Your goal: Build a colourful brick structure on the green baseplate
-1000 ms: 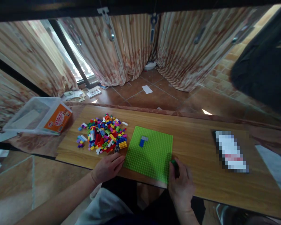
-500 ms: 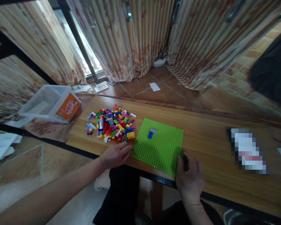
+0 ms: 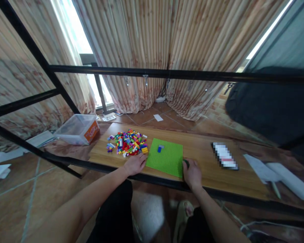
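A green studded baseplate (image 3: pixel 167 165) lies on the wooden table, with a blue brick (image 3: pixel 159 149) and a grey brick (image 3: pixel 161 146) joined near its upper left. My right hand (image 3: pixel 193 172) is closed around a dark green brick (image 3: pixel 186 163) at the plate's right edge. At the plate's left edge, my left hand (image 3: pixel 135 164) rests low with fingers curled together; whatever may be under them is hidden. Just beyond those fingers is a heap of mixed coloured bricks (image 3: pixel 129 141), with a yellow brick (image 3: pixel 144 150) at its near side.
A clear plastic bin (image 3: pixel 73 135) with an orange label stands left of the table (image 3: pixel 202 152). A pixelated dark-edged object (image 3: pixel 225 156) lies toward the right. Black metal bars (image 3: pixel 147 71) cross ahead. Papers (image 3: pixel 260 168) and a cable (image 3: pixel 263 224) are at the right.
The camera view has tilted up and pulled back, so the table looks smaller and a black bar shows ahead. Both hands keep their places beside the baseplate.
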Demonstrator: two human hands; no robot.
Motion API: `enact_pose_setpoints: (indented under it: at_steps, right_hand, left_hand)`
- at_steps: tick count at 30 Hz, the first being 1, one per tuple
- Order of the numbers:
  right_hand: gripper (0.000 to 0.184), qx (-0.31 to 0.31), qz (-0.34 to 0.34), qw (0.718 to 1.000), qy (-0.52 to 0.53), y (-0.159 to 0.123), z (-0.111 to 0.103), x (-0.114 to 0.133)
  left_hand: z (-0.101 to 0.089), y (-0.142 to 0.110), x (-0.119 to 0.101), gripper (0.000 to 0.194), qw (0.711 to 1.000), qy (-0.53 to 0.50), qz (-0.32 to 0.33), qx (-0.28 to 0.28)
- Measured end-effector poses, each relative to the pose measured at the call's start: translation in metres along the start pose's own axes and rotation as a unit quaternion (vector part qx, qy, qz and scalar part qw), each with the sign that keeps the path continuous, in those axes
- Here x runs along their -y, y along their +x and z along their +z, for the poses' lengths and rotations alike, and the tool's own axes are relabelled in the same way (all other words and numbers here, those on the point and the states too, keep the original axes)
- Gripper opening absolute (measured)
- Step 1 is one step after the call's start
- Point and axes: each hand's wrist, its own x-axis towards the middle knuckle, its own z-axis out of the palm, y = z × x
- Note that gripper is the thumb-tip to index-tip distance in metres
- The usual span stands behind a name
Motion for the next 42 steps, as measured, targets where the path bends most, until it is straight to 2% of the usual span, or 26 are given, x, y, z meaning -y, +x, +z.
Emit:
enact_pose_setpoints:
  at_steps: [6, 10, 13, 18, 21, 26, 31, 36, 42]
  right_hand:
    - [0.034, 0.025, -0.015, 0.999, 0.023, 0.021, -0.004, -0.007]
    - [0.035, 0.029, -0.004, 0.999, 0.037, 0.029, 0.002, -0.012]
    - [0.034, 0.025, 0.016, 0.999, 0.038, 0.037, 0.008, -0.014]
    - [0.032, 0.043, 0.046, 0.998, 0.011, 0.058, 0.01, -0.011]
    - [0.033, 0.035, 0.067, 0.997, 0.009, 0.076, 0.001, 0.006]
    - [0.035, 0.058, 0.028, 0.987, 0.148, 0.104, -0.002, 0.044]
    - [0.036, 0.08, 0.028, 0.972, 0.221, 0.1, 0.02, 0.048]
    - [0.032, 0.106, -0.018, 0.976, 0.19, 0.09, 0.031, 0.042]
    - [0.029, 0.095, -0.103, 0.981, 0.136, 0.096, 0.028, 0.042]
  left_hand:
    - [-0.012, 0.004, -0.021, 0.025, 0.998, 0.043, -0.042, 0.026]
    - [-0.007, 0.012, -0.038, 0.02, 0.995, 0.061, -0.052, 0.054]
    - [0.001, 0.021, -0.043, 0.019, 0.995, 0.058, -0.046, 0.066]
    - [0.008, 0.044, -0.039, 0.014, 0.999, 0.01, -0.013, 0.037]
    - [0.01, 0.06, -0.04, 0.013, 0.999, -0.032, 0.011, 0.007]
    - [0.016, 0.082, -0.044, 0.015, 0.991, -0.11, 0.013, -0.076]
    - [0.024, 0.089, -0.039, 0.047, 0.979, -0.174, -0.011, -0.102]
    - [0.027, 0.094, -0.035, 0.053, 0.977, -0.199, -0.02, -0.077]
    - [0.029, 0.101, -0.034, 0.054, 0.973, -0.204, -0.031, -0.099]
